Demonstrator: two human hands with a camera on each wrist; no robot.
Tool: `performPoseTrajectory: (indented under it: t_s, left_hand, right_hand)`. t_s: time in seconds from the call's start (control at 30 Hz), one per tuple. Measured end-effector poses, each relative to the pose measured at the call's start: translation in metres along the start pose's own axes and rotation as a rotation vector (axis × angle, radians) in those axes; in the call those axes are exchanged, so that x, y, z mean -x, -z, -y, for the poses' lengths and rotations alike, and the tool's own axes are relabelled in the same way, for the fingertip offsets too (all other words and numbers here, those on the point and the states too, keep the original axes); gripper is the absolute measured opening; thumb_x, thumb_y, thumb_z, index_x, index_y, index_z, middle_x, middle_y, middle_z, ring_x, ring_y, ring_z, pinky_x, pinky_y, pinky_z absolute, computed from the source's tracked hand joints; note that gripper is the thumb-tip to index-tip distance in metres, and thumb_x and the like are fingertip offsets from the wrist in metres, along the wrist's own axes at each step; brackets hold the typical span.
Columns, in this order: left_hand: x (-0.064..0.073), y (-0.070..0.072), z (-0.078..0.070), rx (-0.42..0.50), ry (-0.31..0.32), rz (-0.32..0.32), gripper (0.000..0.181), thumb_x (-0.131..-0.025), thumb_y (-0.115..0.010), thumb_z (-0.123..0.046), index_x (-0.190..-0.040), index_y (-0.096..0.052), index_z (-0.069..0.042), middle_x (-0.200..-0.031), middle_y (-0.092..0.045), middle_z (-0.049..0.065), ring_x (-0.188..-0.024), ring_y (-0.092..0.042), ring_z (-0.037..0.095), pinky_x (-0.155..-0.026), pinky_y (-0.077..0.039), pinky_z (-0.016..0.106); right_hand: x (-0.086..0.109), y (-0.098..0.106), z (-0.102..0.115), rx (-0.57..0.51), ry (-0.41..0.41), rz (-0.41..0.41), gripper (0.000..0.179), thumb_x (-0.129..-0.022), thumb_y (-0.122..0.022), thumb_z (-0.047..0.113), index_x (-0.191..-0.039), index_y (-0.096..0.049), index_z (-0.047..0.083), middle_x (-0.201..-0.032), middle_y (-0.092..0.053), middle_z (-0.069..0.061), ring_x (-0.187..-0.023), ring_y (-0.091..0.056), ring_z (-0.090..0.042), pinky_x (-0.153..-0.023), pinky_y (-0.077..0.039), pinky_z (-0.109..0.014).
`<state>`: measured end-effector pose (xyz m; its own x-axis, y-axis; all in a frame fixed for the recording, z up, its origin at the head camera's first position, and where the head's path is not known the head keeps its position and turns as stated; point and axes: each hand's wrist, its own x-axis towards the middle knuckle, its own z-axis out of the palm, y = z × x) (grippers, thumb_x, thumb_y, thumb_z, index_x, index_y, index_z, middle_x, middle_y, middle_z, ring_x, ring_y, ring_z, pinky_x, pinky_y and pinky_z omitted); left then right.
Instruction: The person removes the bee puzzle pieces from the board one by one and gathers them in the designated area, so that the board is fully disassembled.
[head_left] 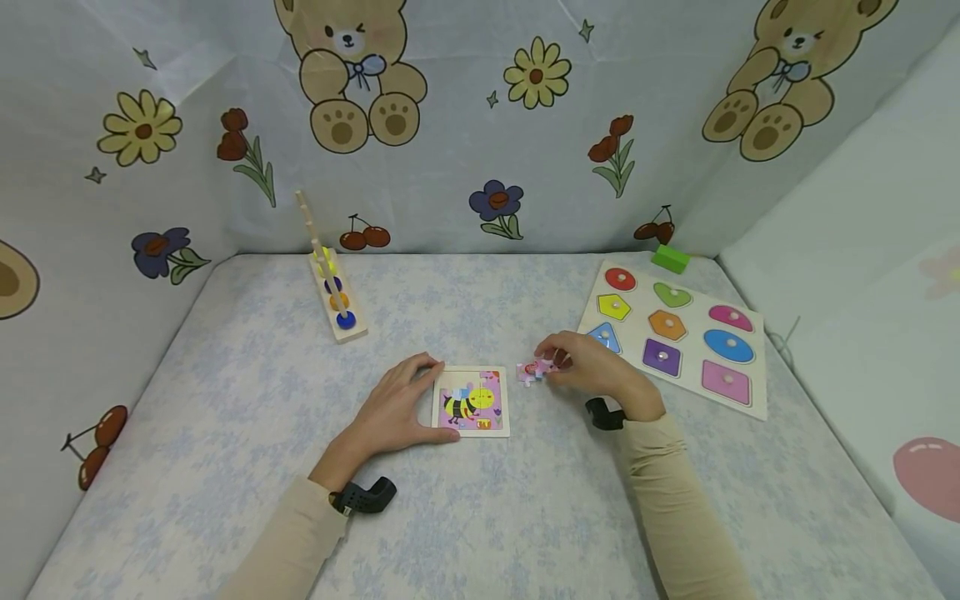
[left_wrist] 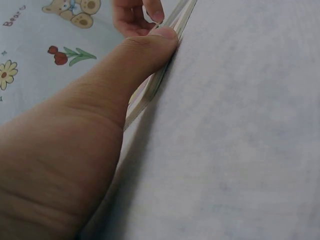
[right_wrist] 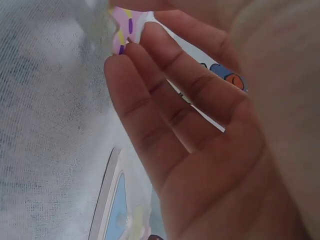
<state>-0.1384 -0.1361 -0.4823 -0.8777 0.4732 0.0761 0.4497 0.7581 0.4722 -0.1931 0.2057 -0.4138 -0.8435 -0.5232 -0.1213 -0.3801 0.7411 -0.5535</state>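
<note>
A small square jigsaw puzzle [head_left: 471,406] with a bee picture lies in a pale wooden frame, with bare board showing at its upper left. My left hand [head_left: 399,406] spans the left side of that frame, thumb along the near edge and fingertips at the far left corner. In the left wrist view, the thumb [left_wrist: 150,47] presses against the frame's edge. Right of the puzzle, my right hand [head_left: 592,367] pinches a pink puzzle piece [right_wrist: 131,25] with yellow and purple marks. Pink puzzle pieces [head_left: 528,372] show at its fingertips, low over the table.
A shape board [head_left: 693,358] with knobbed coloured shapes lies at the right, just beyond my right hand. A green block [head_left: 671,258] sits at its far edge. At the back left stands a wooden peg stand [head_left: 351,333] with coloured rings. A patterned cloth backs the table.
</note>
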Motion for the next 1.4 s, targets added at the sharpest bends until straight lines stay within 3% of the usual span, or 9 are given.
performPoseTrajectory:
  t_s: [0.13,0.47,0.87,1.4]
  left_hand:
    - [0.000,0.000,0.000,0.001,0.001,0.001,0.117,-0.072,-0.078,-0.076,-0.160,-0.039,-0.010,-0.159,-0.037,0.007,-0.149,-0.034,0.028,-0.121,-0.031,0.053]
    - [0.000,0.000,-0.001,0.007,0.000,0.001,0.116,-0.072,-0.079,-0.075,-0.160,-0.039,-0.010,-0.158,-0.038,0.008,-0.148,-0.035,0.028,-0.121,-0.031,0.053]
    - [0.000,0.001,0.000,-0.002,-0.003,-0.007,0.116,-0.073,-0.079,-0.075,-0.160,-0.039,-0.010,-0.157,-0.038,0.008,-0.149,-0.034,0.028,-0.121,-0.031,0.053]
    - [0.000,0.000,-0.001,-0.001,-0.005,-0.012,0.116,-0.072,-0.079,-0.075,-0.160,-0.039,-0.009,-0.158,-0.038,0.009,-0.149,-0.034,0.029,-0.121,-0.031,0.054]
  right_hand:
    - [0.001,0.000,-0.004,0.005,0.010,0.006,0.024,-0.088,-0.078,0.004,-0.112,-0.072,0.006,-0.099,-0.067,-0.006,-0.091,-0.061,-0.021,-0.081,-0.054,-0.035]
    - [0.001,-0.002,-0.008,-0.018,-0.003,0.022,0.023,-0.089,-0.077,0.004,-0.112,-0.073,0.004,-0.099,-0.067,-0.007,-0.090,-0.061,-0.022,-0.080,-0.055,-0.035]
    - [0.006,0.004,-0.016,-0.045,-0.046,0.026,0.024,-0.091,-0.077,0.006,-0.115,-0.072,0.006,-0.106,-0.068,-0.008,-0.099,-0.063,-0.024,-0.091,-0.058,-0.044]
    - [0.007,0.004,-0.018,-0.057,-0.043,0.063,0.026,-0.090,-0.080,0.007,-0.115,-0.073,0.006,-0.107,-0.069,-0.007,-0.097,-0.062,-0.024,-0.089,-0.056,-0.040]
